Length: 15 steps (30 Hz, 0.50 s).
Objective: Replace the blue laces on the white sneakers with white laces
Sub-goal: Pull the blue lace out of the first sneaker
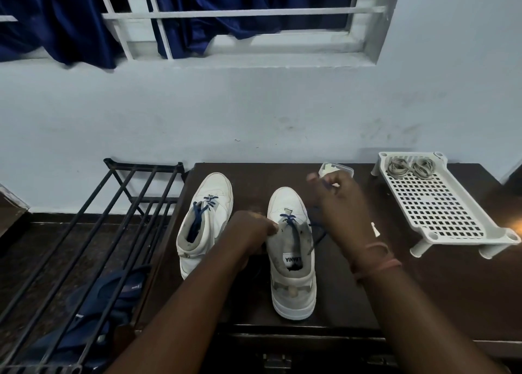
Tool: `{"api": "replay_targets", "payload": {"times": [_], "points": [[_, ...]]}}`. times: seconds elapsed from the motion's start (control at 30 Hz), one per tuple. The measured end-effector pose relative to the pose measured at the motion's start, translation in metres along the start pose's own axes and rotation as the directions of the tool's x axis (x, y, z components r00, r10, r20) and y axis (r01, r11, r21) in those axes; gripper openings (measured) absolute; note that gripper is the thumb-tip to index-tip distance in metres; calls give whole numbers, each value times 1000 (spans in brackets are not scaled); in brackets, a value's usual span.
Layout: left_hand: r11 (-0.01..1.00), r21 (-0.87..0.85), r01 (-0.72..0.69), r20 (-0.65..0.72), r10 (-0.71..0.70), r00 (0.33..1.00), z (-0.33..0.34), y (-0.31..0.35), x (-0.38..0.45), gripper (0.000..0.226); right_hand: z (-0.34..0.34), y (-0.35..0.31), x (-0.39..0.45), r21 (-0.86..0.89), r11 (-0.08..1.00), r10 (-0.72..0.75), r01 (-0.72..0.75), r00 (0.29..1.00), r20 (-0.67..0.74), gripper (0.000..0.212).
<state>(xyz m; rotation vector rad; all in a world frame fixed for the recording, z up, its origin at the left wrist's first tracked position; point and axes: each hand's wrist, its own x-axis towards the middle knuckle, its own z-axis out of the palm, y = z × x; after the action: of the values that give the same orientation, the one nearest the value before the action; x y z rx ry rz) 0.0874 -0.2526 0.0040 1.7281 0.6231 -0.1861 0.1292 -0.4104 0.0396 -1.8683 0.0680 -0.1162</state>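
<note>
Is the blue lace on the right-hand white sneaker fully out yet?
Partly out. The blue lace crosses only the front eyelets of the right-hand white sneaker; the right hand pinches its loose end while the left hand steadies the shoe.

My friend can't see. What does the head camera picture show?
A right hand pulls a blue lace out of the right sneaker while the left hand steadies it. White laces wait on a rack.

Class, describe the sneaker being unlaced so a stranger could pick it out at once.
Start at the dark table under the window. Two white sneakers stand on it side by side; take the right sneaker, nearer the perforated white rack. Only it is held by both hands and shows a label inside its heel.
</note>
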Motion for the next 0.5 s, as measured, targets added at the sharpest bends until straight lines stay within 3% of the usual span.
{"api": "replay_targets", "payload": {"times": [0.1,0.17,0.27,0.37,0.43,0.5], "points": [[999,27,-44,10,43,999,2,0,-2,33,9,9,-11,-357,901,-242,247,968,58,23],[990,72,-124,-30,126,992,6,-3,-1,23,10,17,-10,-564,775,-316,285,948,44,27],[957,180,-226,-135,252,958,18,-5,1,12,3,21,-6,-794,594,-88,128,992,94,58],[961,150,-234,-167,258,952,29,-5,3,20,4,24,-12,-799,571,-78,190,981,177,57],[957,147,-250,-160,272,949,31,-8,4,16,11,27,-14,-712,658,-132,245,968,212,41],[933,218,-285,-157,322,934,31,-12,5,12,18,33,-15,-651,730,-80,208,972,221,28]]}}
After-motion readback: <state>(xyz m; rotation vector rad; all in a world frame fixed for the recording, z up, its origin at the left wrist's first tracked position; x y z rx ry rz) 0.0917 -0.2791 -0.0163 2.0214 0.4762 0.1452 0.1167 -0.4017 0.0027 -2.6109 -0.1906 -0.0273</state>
